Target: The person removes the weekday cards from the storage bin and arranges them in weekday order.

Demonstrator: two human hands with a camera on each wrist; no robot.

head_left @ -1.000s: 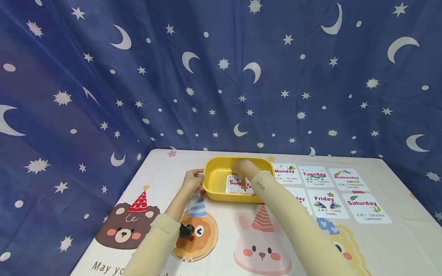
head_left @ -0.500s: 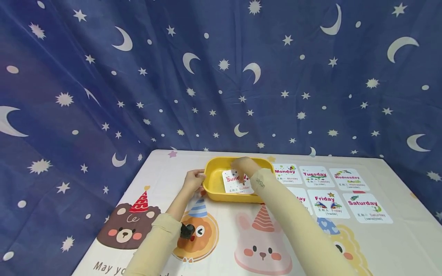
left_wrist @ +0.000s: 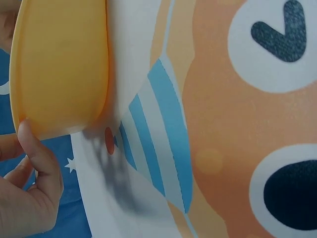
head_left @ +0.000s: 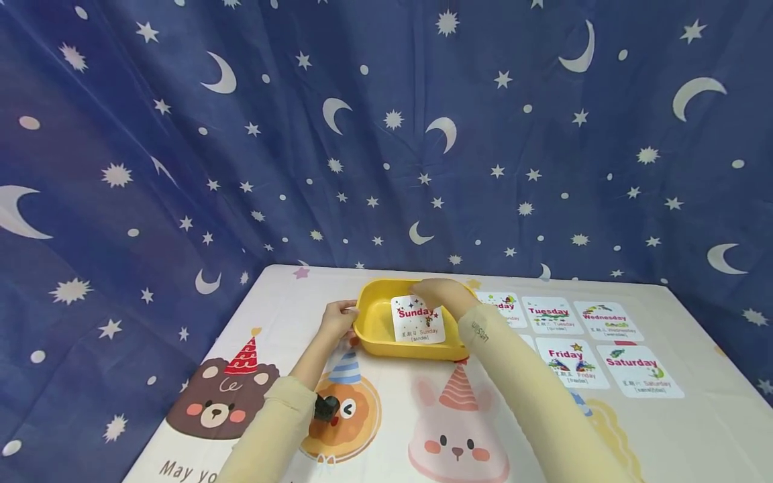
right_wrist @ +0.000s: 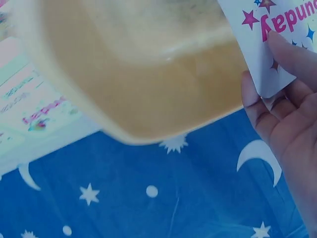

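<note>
A yellow plastic basin [head_left: 376,322] stands near the far side of the table. My left hand [head_left: 338,319] pinches its left rim, with the thumb [left_wrist: 30,141] on the wall in the left wrist view. My right hand [head_left: 443,294] reaches over the basin and pinches a white card [head_left: 417,329] printed "Sunday" by its upper right corner. The card is tilted upright over the basin, its face toward me. In the right wrist view, thumb and fingers of the right hand [right_wrist: 290,106] clasp the corner of the Sunday card [right_wrist: 277,29].
Right of the basin lie several weekday cards in two rows, among them Tuesday [head_left: 552,315], Wednesday [head_left: 608,320], Friday [head_left: 572,362] and Saturday [head_left: 640,371]. My right arm partly covers others. A white cartoon-print cloth [head_left: 386,416] covers the table; a blue starry curtain [head_left: 386,147] hangs behind.
My right hand has raised the Sunday card from the basin floor and tilted it up, shifting slightly right in the last half second. The left hand stays at the basin's rim.
</note>
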